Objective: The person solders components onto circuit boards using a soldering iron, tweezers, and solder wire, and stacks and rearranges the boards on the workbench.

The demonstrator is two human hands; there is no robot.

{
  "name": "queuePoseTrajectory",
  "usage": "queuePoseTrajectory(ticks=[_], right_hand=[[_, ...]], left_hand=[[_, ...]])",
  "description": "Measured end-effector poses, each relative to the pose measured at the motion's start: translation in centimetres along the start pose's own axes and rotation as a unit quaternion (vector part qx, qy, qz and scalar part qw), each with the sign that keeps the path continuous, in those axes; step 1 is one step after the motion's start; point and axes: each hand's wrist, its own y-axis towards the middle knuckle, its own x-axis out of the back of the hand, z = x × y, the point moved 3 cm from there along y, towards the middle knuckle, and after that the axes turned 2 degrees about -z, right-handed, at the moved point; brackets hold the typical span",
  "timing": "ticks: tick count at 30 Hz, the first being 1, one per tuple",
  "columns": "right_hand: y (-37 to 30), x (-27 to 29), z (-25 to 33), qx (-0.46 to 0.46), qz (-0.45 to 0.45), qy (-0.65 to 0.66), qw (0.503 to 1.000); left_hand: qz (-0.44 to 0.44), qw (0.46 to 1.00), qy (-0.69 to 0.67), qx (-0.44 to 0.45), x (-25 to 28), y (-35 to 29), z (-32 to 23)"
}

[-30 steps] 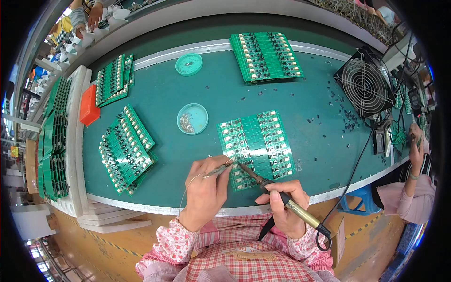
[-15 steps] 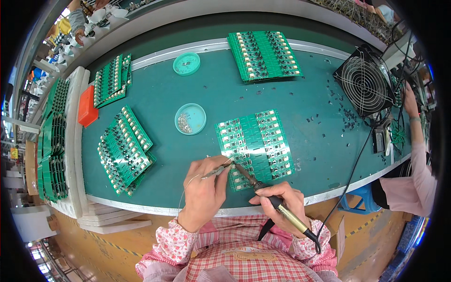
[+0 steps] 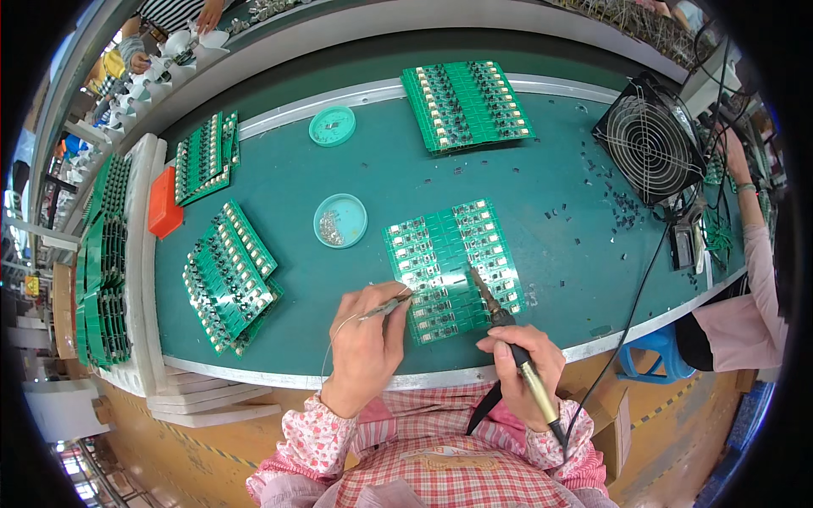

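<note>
In my right hand [image 3: 527, 364] is a soldering iron [image 3: 535, 388] with a gold-coloured handle, its tip over the right column of parts on a green circuit board panel [image 3: 447, 245]. My left hand [image 3: 364, 343] is closed on metal tweezers [image 3: 385, 307], whose points reach the panel's left edge. A thin wire [image 3: 329, 349] also runs out of that hand and curves down past the wrist. Rows of small white and black parts line the panel, which lies flat in front of me. The tweezers' very points are too small to make out.
Two round dishes, one with small metal bits [image 3: 340, 221] and one farther back [image 3: 332, 126], stand on the green table. Panel stacks lie at left [image 3: 229, 275] and back [image 3: 466, 106]. A fan [image 3: 650, 144], scattered black chips [image 3: 625, 207] and a co-worker's arm [image 3: 749, 203] are at right.
My right hand has moved right, taking the soldering iron's tip away from the tweezers to the panel's right half. My left hand stays nearly in place. The view has shifted slightly.
</note>
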Motion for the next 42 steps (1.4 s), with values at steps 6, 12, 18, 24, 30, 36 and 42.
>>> queuePoseTrajectory(ticks=[6, 12, 18, 24, 30, 36, 42], right_hand=[[0.7, -0.9, 0.4, 0.052, 0.025, -0.209, 0.976], [1.3, 0.0, 0.4, 0.053, -0.005, -0.172, 0.984], [1.0, -1.4, 2.9, 0.114, 0.085, -0.172, 0.975], [1.0, -1.9, 3.2, 0.107, 0.182, -0.106, 0.972], [0.7, -0.6, 2.9, 0.039, 0.078, -0.025, 0.996], [0.2, -1.2, 11.8, -0.249, 0.103, 0.564, 0.780], [0.4, -2.6, 16.5, -0.264, -0.086, 0.725, 0.630]], left_hand=[[0.005, 0.999, -0.011, 0.030, 0.2, -0.2, 0.1], [-0.041, 0.997, -0.023, 0.064, 1.8, -1.2, 0.1], [0.059, 0.992, 0.025, -0.111, 2.0, -2.6, -2.7], [0.111, 0.981, 0.021, -0.161, 3.8, -3.5, -2.8], [0.066, 0.996, -0.047, -0.048, 4.5, -3.8, 0.2], [-0.071, 0.951, -0.189, 0.234, 3.5, -2.1, 3.4], [-0.062, 0.973, -0.090, 0.204, 2.2, -2.0, 3.7]])
